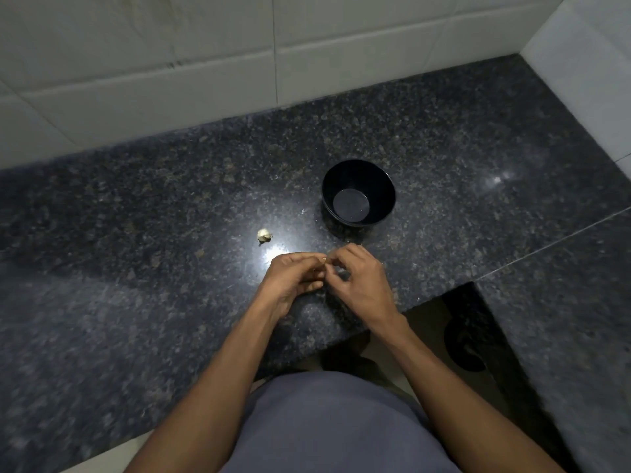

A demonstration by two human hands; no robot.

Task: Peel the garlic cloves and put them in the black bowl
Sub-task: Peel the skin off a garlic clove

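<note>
A dark speckled stone surface (170, 206) is stretching across the view, backed by a wall of pale tiles (205, 63) that is turning a corner at the far right. A bright glare is sitting on the stone near the middle.

Furthest left of the task's things, a clump of garlic (264, 235) is lying on the surface, pale and papery, well apart from everything else and just left of the glare.

Next, the left hand (294, 280) is hovering over the surface with its fingers curled inward, its thumb and fingertips meeting those of the other hand. Between the two sets of fingertips a small pale garlic clove (324, 259) is just showing; both hands are pinching it, though most of it is hidden by the fingers, and whether any skin is off it cannot be told.

The right hand (362, 285) is sitting just beside the left, its fingers bent round the same small clove from the other side.

Beyond the hands and slightly to the right, the black bowl (358, 172) is standing upright on the surface, near the hands but not touching them. Its inside is showing only a dull round base.

At the right, the surface is stepping back in a notch, with floor (423, 319) showing below it. A grey shirt (334, 425) is filling the bottom middle.
</note>
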